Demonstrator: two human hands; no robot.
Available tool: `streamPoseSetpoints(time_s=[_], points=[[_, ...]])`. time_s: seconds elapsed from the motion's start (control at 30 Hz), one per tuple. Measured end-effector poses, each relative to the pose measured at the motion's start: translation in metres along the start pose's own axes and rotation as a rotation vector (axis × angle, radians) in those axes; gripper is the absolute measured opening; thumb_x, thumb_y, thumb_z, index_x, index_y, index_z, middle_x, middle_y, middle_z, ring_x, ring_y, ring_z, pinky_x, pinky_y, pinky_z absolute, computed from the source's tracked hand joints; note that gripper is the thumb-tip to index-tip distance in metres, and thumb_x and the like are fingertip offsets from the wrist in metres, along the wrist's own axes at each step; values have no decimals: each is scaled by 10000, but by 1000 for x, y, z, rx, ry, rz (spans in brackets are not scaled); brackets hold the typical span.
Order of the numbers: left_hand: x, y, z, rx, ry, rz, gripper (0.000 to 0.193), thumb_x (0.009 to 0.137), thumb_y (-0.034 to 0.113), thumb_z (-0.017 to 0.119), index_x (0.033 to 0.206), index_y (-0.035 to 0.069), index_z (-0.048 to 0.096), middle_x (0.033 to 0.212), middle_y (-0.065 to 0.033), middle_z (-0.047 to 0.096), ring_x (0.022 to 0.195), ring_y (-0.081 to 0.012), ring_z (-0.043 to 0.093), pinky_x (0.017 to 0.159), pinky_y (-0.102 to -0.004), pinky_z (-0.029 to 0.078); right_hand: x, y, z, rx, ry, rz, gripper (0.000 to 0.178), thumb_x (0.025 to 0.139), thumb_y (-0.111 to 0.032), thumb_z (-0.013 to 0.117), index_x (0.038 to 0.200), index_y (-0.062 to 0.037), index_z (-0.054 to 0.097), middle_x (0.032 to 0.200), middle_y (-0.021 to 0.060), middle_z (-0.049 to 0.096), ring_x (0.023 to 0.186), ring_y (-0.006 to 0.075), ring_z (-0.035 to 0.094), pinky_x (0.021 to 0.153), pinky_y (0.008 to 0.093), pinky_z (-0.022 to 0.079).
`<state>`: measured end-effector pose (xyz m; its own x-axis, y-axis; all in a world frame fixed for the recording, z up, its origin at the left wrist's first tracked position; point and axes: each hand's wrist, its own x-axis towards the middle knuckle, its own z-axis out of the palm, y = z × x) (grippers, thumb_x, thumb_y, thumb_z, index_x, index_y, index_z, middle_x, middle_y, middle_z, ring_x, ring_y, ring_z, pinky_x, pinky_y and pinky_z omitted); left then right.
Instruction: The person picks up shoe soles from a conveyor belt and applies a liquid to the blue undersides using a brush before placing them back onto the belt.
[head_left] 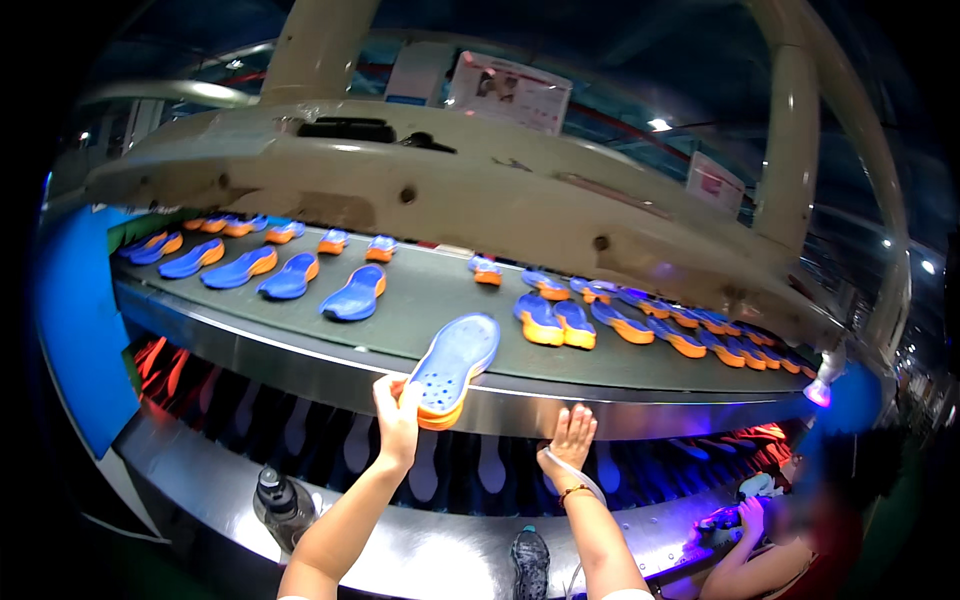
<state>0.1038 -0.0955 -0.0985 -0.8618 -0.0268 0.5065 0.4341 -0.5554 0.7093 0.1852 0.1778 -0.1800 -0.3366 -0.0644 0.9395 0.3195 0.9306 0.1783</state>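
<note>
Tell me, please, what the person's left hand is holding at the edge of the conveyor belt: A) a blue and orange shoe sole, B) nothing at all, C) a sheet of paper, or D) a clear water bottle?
A: the left hand grips the heel end of a blue and orange shoe sole at the front edge of the conveyor belt, while the right hand rests flat on the metal rim.

Blue shoe sole (452,367) with orange layer beneath, studded with small dots across its blue face. Heel end low, toe end pointing up and right, tilted. Its upper part overlaps the dark conveyor belt (420,310); its lower end hangs over the belt's steel front edge. Gripped at the heel end from the left side by the left hand (396,415)
</note>
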Motion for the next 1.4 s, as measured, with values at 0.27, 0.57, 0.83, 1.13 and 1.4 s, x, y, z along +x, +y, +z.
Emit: streamPoseSetpoints(time_s=[0.27,0.57,0.83,1.13,1.4], points=[[-61,16,-64,-624,-532,-644,578,811,222,575,1275,-9,321,1191,-154,499,1049,-220,548,895,-395,453,-5,1,-19,-79,-116,11,918,532,-142,662,1317,2,207,1384,248,182,1297,420,168,1073,521,133],[-206,-46,-127,-828,-288,-1443,622,817,307,536,1285,-44,324,1226,-234,442,1071,-348,508,920,-462,414,9,-3,0,-51,-34,42,879,578,-164,717,1314,-21,258,1393,219,203,1291,401,197,1057,499,166],[-218,-37,-139,-854,-186,-1279,785,843,619,307,1350,23,251,1299,-223,378,1168,-357,422,954,-469,377,-14,-18,-48,281,-324,132,798,682,-120,611,1375,-70,220,1432,221,102,1316,411,106,1064,447,169],[-213,-28,-131,-753,-52,-1373,938,739,776,90,1346,94,302,1222,-204,452,1073,-349,488,864,-468,437,-101,-55,-160,1186,-699,1103,301,883,-188,535,1028,72,577,943,131,627,766,160,616,720,261,496],[-218,-38,-98,-799,-149,-1377,922,752,767,75,1328,92,327,1172,-198,489,1024,-337,520,856,-460,443,-100,-100,-198,1807,-675,1385,276,781,14,595,1047,53,535,1114,238,545,896,220,608,791,303,503]])
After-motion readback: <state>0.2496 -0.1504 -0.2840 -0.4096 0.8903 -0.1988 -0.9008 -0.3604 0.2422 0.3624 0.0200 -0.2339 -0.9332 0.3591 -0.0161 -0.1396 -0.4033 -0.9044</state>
